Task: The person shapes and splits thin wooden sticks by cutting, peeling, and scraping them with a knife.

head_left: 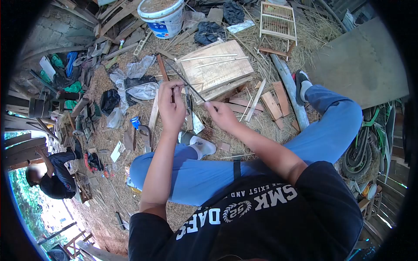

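Note:
Both of my hands are raised above the floor, in front of a wooden block. My left hand (171, 106) is closed on a thin dark rod (188, 82), its fingers pinched near the rod's middle. The rod slants from upper left to lower right. At its lower right end, my right hand (219, 114) pinches the tip between thumb and fingers. Beyond the hands lies the pale wooden block (217, 65), with thin light sticks (213, 57) across its top.
A white bucket (161, 19) stands at the top, a small slatted wooden frame (278, 24) at upper right. A long grey beam (289, 91) lies by my foot. Plastic bags (111, 101) and tools lie left. Another person (54, 176) sits at far left. A motorbike wheel (358, 157) is at right.

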Demonstrator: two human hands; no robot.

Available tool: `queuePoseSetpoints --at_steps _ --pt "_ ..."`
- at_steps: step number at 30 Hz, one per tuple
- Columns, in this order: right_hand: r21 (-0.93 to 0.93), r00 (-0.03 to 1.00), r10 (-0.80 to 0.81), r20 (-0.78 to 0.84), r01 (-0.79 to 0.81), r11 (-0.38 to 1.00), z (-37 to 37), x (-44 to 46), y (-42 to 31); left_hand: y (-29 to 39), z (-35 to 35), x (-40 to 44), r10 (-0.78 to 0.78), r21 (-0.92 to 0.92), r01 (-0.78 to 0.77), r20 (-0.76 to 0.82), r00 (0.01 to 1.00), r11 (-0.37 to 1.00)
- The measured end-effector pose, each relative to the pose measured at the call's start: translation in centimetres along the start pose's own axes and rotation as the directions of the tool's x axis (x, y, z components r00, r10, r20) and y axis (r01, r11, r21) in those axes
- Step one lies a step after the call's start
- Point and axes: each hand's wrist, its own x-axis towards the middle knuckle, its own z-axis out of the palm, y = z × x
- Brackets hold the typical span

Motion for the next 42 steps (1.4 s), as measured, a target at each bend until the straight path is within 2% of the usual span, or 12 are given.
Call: queuePoseSetpoints --at_steps 3,5,9,14,18,20,25,28,32,34,37,42 --pt "0.025 0.999 -0.007 -0.048 0.008 1.0 0.9 0.2 3.9 -0.5 -0.3 0.2 0.0 -0.003 0.0 -0.015 1.0 1.0" --pt "0.06 0.904 0.426 0.049 -0.428 0.902 0.2 0.7 7.4 -1.3 -0.2 0.3 -0.088 -0.116 0.08 -0.062 0.994 0.99" --pt "-0.066 0.941 0.329 0.074 -0.325 0.943 -1.5 1.0 3.6 -0.5 -0.4 0.8 -0.113 -0.074 0.108 -0.07 0.991 0.991" --pt "0.098 0.981 0.177 0.084 -0.185 0.978 0.5 0.4 -2.5 -1.0 -0.7 0.6 -0.098 -0.09 0.098 0.001 0.995 0.991" --pt "0.077 0.995 0.09 0.039 -0.092 0.993 1.0 0.1 2.6 -1.4 -0.6 0.7 -0.073 -0.102 0.064 -0.082 0.994 0.993" --pt "0.188 0.859 0.49 0.146 -0.51 0.839 0.0 0.3 4.8 -2.0 -0.8 0.9 -0.176 -0.17 0.158 -0.097 0.98 0.973" --pt "0.148 0.882 0.424 0.206 -0.457 0.877 -0.6 0.9 2.0 -1.2 -0.4 1.1 -0.148 -0.162 0.131 -0.098 0.984 0.978" --pt "0.022 0.991 0.078 0.107 -0.081 0.996 -0.2 0.8 -1.8 -1.6 -0.8 1.1 -0.167 -0.16 0.151 -0.093 0.982 0.976" --pt "0.003 0.996 0.081 0.033 -0.081 0.997 0.5 0.9 2.7 -1.7 -0.9 1.4 -0.183 -0.217 0.155 -0.117 0.976 0.964" --pt "0.041 0.83 0.534 0.162 -0.546 0.837 -0.4 1.7 4.9 -1.2 -0.6 1.7 -0.201 -0.238 0.167 -0.124 0.972 0.957" --pt "-0.007 0.974 0.225 0.017 -0.225 0.974 -0.6 1.3 3.2 -1.3 -0.4 2.3 -0.215 -0.246 0.178 -0.135 0.967 0.953" --pt "0.014 0.983 0.172 0.06 -0.173 0.985 0.5 0.8 -3.1 -1.5 -0.2 2.4 -0.217 -0.185 0.187 -0.155 0.964 0.965"
